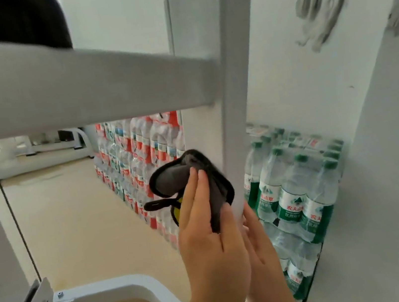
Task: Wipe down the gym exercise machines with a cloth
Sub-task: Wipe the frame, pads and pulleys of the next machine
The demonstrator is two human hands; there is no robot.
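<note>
Lower centre, your left hand (pixel 206 236) is pinching the cloth (pixel 189 178) against the white post (pixel 236 119), fingers straight; your right hand (pixel 259 248) is resting flat beside it, holding nothing. The cloth's bunched folds are probably risking slipping free.

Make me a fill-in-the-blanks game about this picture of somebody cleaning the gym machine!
1. The left hand holds a dark ____ against the upright post.
2. The right hand, its fingers straight, is beside the same post, which is painted ____.
3. The bottles to the right of the post have ____ caps.
4. The stacked bottle packs farther back have ____ labels.

Missing words: cloth, white, green, red.
</note>
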